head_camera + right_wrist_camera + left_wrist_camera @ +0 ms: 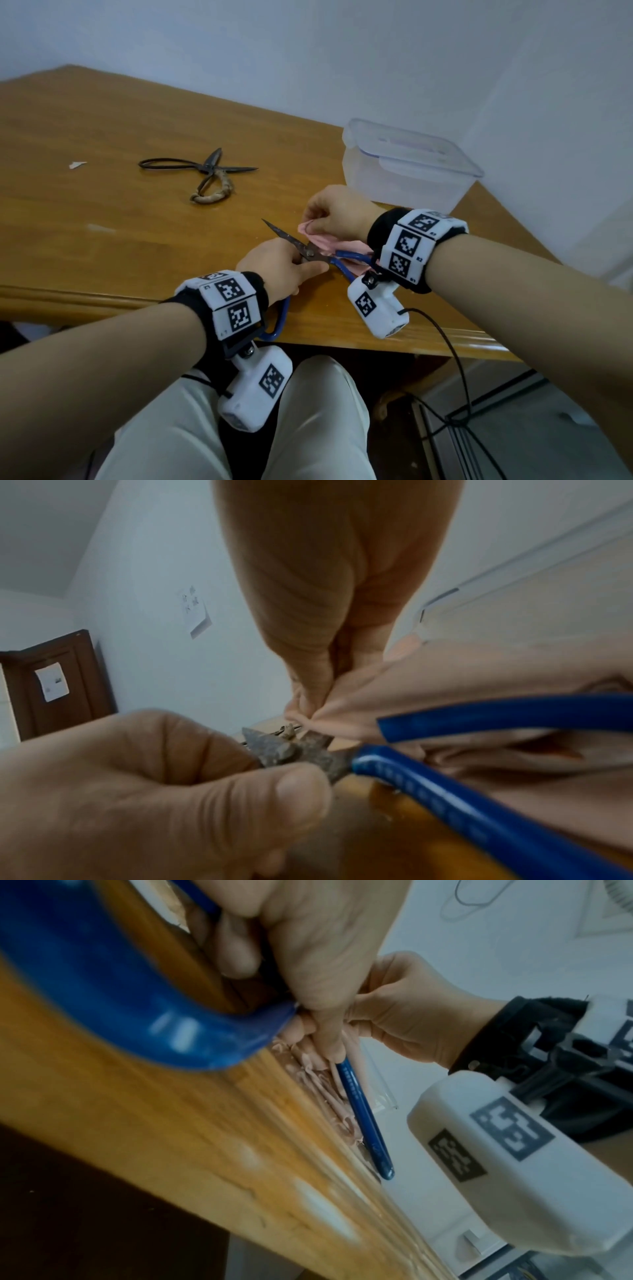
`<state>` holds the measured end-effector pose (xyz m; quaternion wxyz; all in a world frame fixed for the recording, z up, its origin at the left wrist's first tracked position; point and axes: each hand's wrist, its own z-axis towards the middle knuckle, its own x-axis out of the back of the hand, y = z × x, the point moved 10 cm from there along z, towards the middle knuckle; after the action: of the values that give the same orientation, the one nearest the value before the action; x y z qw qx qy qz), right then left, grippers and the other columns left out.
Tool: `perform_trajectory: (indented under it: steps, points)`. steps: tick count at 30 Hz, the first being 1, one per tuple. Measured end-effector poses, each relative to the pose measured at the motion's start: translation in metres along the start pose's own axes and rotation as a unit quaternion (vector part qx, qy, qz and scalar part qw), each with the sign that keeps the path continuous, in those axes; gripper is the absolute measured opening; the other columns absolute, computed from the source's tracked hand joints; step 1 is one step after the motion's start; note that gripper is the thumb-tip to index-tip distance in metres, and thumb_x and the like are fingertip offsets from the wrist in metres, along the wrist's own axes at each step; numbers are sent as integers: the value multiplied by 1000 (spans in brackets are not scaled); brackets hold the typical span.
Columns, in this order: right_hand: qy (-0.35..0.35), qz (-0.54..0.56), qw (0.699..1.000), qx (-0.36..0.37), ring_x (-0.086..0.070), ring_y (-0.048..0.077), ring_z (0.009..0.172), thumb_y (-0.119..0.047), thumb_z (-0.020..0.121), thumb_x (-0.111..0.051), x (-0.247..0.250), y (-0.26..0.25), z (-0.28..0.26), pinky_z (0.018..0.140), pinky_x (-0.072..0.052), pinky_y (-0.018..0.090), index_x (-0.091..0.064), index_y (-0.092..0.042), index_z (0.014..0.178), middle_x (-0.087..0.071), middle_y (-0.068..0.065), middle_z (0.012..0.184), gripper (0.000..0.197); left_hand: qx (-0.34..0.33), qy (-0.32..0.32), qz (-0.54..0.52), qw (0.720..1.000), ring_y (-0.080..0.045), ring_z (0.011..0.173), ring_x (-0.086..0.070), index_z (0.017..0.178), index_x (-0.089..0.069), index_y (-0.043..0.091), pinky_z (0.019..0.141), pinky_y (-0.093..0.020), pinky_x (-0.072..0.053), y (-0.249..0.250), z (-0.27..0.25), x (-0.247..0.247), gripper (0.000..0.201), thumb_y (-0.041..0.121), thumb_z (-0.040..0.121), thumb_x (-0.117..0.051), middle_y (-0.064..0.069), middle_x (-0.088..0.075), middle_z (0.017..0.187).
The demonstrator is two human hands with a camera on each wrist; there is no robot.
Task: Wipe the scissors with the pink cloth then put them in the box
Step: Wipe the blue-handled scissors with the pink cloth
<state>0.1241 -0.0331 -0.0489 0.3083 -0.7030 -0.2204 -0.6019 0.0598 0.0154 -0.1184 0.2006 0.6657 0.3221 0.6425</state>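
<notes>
Blue-handled scissors (310, 255) sit at the near edge of the table (102, 120), about 6 o'clock on the tabletop, blades open and pointing toward 10 o'clock. Blades look rusty and pitted in the right wrist view. One blue handle loop hangs past the table edge under the left wrist; the other runs toward 4 o'clock over the cloth.

Left hand (277, 265) grips the scissors at the pivot, thumb and fingers curled round the metal just ahead of the handles.

Pink cloth (329, 245) lies bunched on the table at 3 o'clock of the pivot, touching the blade base and running under the handle. Right hand (337, 212) pinches a fold of the cloth between thumb and fingers, just above the blades. The two hands are close together, nearly touching at the pivot.

Clear plastic box (407, 164), no lid on it, stands at 1 o'clock from the hands, near the far right table corner; contents hard to tell through the walls.

Second pair, old dark iron scissors (205, 174) with one wrapped loop, lies open at 11 o'clock, well apart from the hands. Small white scrap (77, 165) further out at 10 o'clock.
</notes>
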Motion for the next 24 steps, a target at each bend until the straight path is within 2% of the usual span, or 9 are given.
perform_trajectory:
  steps: [3, 6, 8, 10, 12, 17, 20, 22, 24]
  points:
    - [16, 35, 999, -2, -53, 7, 80, -21, 91, -63, 3, 3, 0, 73, -38, 20, -70, -13, 104, -59, -7, 87, 18, 1, 3, 0, 1000, -13, 49, -55, 67, -60, 14, 49, -25, -37, -2, 1, 0, 47, 57, 87, -57, 0, -63, 57]
    - [-85, 86, 993, 2, -57, -3, 78, -24, 87, -68, -10, 6, -7, 68, -42, 12, -71, -21, 104, -64, -14, 88, 18, -5, 5, -7, 1000, -12, 52, -59, 79, -68, 17, 49, -24, -38, -1, 1, -1, 42, 57, 88, -56, 2, -64, 59]
    - [-122, 92, 988, -12, -58, -3, 80, -21, 84, -71, -17, 10, -9, 73, -46, 15, -72, -24, 104, -64, -17, 87, 21, -5, 1, -10, 1000, -8, 50, -58, 78, -66, 25, 49, -23, -38, 0, 0, -1, 35, 57, 87, -57, 6, -61, 56]
    - [-110, 90, 990, -17, -59, -2, 77, -17, 82, -73, -16, 12, -5, 74, -48, 19, -73, -23, 100, -64, -17, 82, 18, 1, -1, -4, 1000, -7, 48, -55, 79, -67, 23, 48, -23, -37, 0, -1, -1, 37, 58, 87, -57, 6, -61, 55]
    - [-102, 84, 991, -19, -58, -3, 74, -16, 82, -73, -16, 10, -2, 70, -45, 16, -73, -22, 95, -63, -17, 81, 14, 7, 1, 3, 1000, -9, 48, -56, 82, -68, 17, 48, -23, -37, -1, 0, -1, 43, 59, 86, -57, 3, -62, 56]
    - [-70, 47, 996, -13, -55, 8, 83, -13, 88, -66, -13, 3, 0, 74, -41, 19, -71, -13, 105, -61, -5, 90, 18, 7, -2, -4, 1000, -13, 54, -61, 85, -69, 14, 50, -25, -39, -3, 2, -2, 45, 57, 88, -56, 1, -64, 59]
    - [-24, 37, 999, -24, -56, 12, 87, -15, 92, -60, -8, 3, -1, 76, -42, 22, -70, -13, 106, -62, -3, 92, 17, 2, -1, 2, 1000, -14, 54, -60, 77, -66, 14, 50, -25, -39, -2, 2, -2, 44, 56, 88, -57, 1, -64, 59]
    - [34, 53, 997, -53, -61, 16, 94, -15, 92, -58, 3, 12, -2, 83, -47, 26, -71, -14, 101, -67, 0, 97, 15, 3, -1, 6, 1000, -13, 48, -55, 68, -60, 15, 49, -25, -37, -1, 0, -1, 46, 56, 88, -57, 1, -62, 56]
    - [94, 57, 989, -97, -61, 19, 98, -11, 92, -56, 19, 27, -5, 83, -46, 26, -70, -10, 101, -67, 4, 104, 17, 9, 0, 6, 1000, -12, 46, -51, 65, -57, 16, 48, -25, -36, 0, -1, -1, 46, 57, 88, -56, 1, -61, 56]
